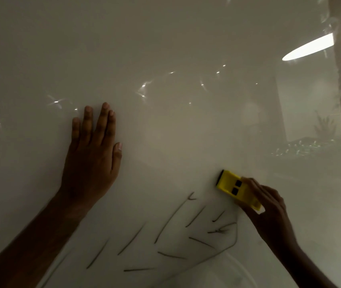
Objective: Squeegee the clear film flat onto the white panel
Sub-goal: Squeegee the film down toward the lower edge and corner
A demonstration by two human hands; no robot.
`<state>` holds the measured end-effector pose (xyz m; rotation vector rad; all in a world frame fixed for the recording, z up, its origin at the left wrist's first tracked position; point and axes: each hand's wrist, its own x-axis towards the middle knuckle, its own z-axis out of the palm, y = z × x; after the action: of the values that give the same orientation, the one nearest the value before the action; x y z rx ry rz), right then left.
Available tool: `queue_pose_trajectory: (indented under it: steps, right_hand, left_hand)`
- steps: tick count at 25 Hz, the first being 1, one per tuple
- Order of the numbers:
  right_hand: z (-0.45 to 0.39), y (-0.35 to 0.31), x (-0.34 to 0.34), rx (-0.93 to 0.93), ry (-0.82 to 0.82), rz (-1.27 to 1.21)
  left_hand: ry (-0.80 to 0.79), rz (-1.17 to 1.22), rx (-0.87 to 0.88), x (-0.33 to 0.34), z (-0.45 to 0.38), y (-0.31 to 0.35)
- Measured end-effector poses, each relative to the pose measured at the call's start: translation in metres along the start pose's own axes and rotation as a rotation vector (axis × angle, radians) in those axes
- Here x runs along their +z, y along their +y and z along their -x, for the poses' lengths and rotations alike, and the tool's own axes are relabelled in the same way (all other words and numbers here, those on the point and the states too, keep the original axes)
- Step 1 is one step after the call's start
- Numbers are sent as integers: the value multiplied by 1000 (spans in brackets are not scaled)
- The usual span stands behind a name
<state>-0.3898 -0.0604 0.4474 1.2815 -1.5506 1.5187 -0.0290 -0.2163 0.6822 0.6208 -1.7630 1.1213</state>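
Several dark creases (175, 235) still fan across the clear film (186, 142) at lower centre of the white panel (40, 48), so smoothing looks unfinished; left hand (91, 154) presses flat, fingers straight, right hand (269, 206) grips yellow squeegee (230, 185) at lower right

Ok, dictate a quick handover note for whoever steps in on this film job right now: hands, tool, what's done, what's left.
Left hand: flat, fingers straight, pressing the clear film on the white panel.
Right hand: grips the yellow squeegee, black edge on the film.
Done: upper area looks smooth.
Left: dark creases fan out below the squeegee, low centre; those likely need working out.
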Motion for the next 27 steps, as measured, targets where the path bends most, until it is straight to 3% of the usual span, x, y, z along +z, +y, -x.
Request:
queue_pose_trajectory:
  steps: [4, 9, 13, 17, 19, 22, 25, 27]
  right_hand:
    - [-40, -38, 14, 58, 79, -108]
    - [40, -28, 30, -217, -77, 53]
    - [59, 16, 11, -26, 1, 19]
    - [-5, -15, 9, 55, 110, -84]
    - [-21, -51, 24, -28, 77, -65]
    - [20, -82, 54, -270, -43, 67]
    - [68, -55, 54, -397, -97, 158]
    - [71, -36, 40, -362, -111, 177]
  left_hand:
    - [1, -10, -13, 0, 1, 4]
    - [1, 1, -1, 0, 1, 3]
    - [-5, -1, 13, 0, 2, 3]
    - [-1, 3, 9, 0, 3, 4]
    - [5, 4, 11, 0, 3, 5]
    - [8, 18, 25, 0, 3, 3]
    - [-2, 21, 41, -1, 5, -2]
    - [-2, 21, 52, 0, 5, -2]
